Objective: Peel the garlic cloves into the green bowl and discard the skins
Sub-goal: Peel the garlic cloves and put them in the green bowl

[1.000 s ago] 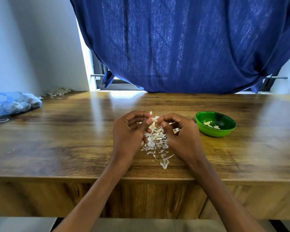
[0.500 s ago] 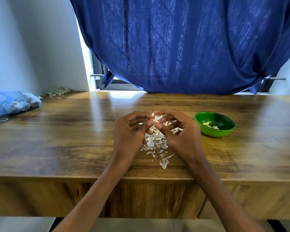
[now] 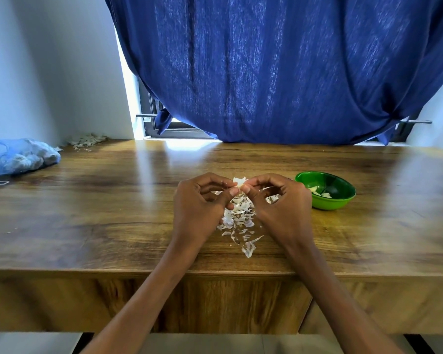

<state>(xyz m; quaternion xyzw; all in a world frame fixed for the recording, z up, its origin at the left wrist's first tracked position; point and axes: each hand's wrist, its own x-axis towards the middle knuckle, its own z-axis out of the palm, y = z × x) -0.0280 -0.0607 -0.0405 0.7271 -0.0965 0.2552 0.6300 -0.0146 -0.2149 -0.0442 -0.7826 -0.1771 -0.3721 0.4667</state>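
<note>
Both my hands meet over the middle of the wooden table (image 3: 113,213). My left hand (image 3: 202,205) and my right hand (image 3: 279,205) pinch a small garlic clove (image 3: 239,182) between thumbs and fingertips; its papery white skin sticks up above them. Below the hands lies a loose heap of garlic skins (image 3: 238,223), trailing toward the table's front edge. The green bowl (image 3: 340,200) stands just right of my right hand, with a few peeled cloves (image 3: 320,192) inside.
A blue mesh bag (image 3: 18,157) of garlic lies at the table's far left. Another small heap of skins (image 3: 87,140) sits in the back left corner by the wall. A dark blue curtain (image 3: 279,72) hangs behind the table.
The hands stay together over the skin heap; the fingertips have shifted slightly on the clove and its skin now stands up more between them. The bowl has not moved.
</note>
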